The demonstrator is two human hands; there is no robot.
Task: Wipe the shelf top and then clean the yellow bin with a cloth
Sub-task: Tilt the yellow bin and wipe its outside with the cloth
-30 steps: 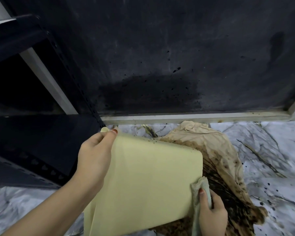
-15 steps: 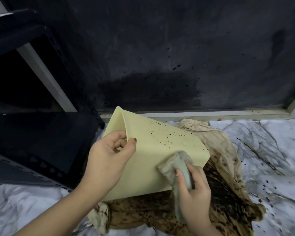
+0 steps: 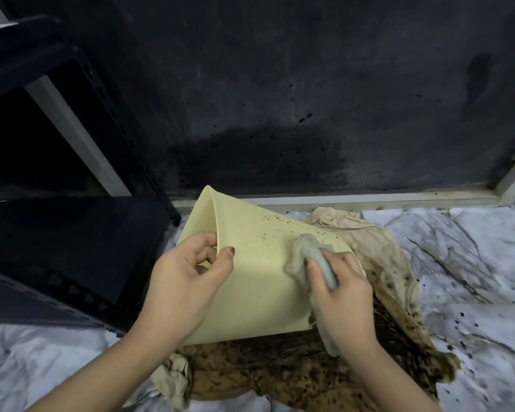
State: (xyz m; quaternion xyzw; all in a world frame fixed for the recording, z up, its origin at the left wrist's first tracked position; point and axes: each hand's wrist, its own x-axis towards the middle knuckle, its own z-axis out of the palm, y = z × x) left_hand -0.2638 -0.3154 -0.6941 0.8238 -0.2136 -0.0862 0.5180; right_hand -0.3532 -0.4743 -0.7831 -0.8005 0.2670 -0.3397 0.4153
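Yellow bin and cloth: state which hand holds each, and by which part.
Left hand pinches the yellow bin at its rim; right hand grips the bunched cloth.
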